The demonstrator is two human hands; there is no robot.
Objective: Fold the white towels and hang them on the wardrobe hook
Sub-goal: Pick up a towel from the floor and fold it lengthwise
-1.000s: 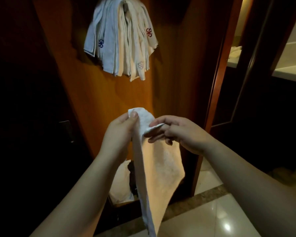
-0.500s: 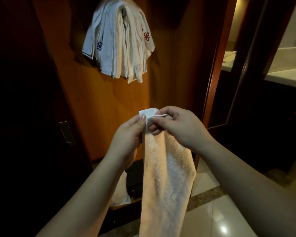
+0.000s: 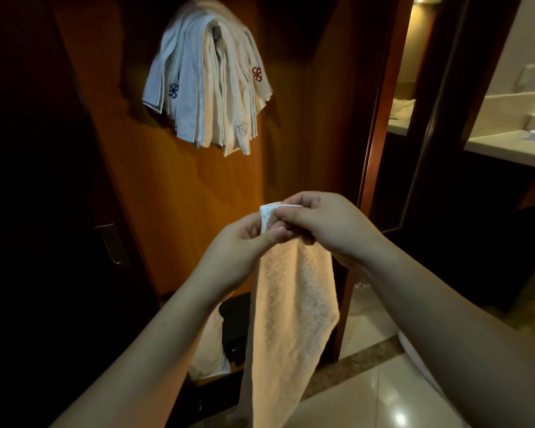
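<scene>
1. Towel [image 3: 294, 304]: one white towel is in hand, held up in front of the wardrobe. It hangs down as a long narrow strip folded lengthwise, its lower end running out of the bottom of the view.
2. Left hand [image 3: 241, 242]: fingers curled, thumb and fingers pinching the top edge of the towel from the left side.
3. Right hand [image 3: 325, 223]: fingers curled, pinching the same top edge from the right. The two hands meet at the top corner and touch each other there.
4. Hanging towels [image 3: 210, 88]: one bunch of folded white towels is draped over the hook [image 3: 217, 34] on the wooden panel [image 3: 179, 193], above and well apart from the hands. The layers overlap too closely for a firm count; there appear to be roughly eight or more. Three embroidered emblems show: one blue on the left, one red on the right, one pale near the bottom.
5. Hook: only a small dark part shows at the top of the bunch.
6. Wardrobe floor: one further white cloth [image 3: 209, 350] lies low down behind the left forearm, beside one dark object [image 3: 235, 329] that cannot be identified in the dim light.
7. Handle [image 3: 112, 244]: one metal handle sits on the dark door at left.
8. Counter [image 3: 507, 146]: one pale counter is visible through the opening at right, over a glossy tiled floor [image 3: 368, 396].
</scene>
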